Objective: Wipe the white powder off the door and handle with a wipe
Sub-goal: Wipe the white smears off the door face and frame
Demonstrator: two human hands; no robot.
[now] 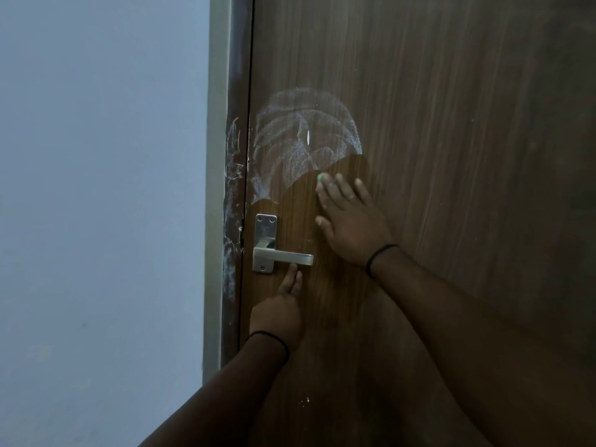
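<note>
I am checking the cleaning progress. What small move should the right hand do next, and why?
Probably slide the right hand up and left across the white powder. The door beneath that hand looks clean, while a smeared patch remains just above its fingertips. The wipe barely shows under them.

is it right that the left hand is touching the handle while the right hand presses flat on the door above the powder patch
Not quite. The head view shows the right hand flat on the door below the powder patch, not above it. The left hand does touch the handle.

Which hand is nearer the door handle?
Left. The left hand sits just below the door handle, fingertips touching the lever's underside; the right hand lies flat on the door above-right of it.
</note>
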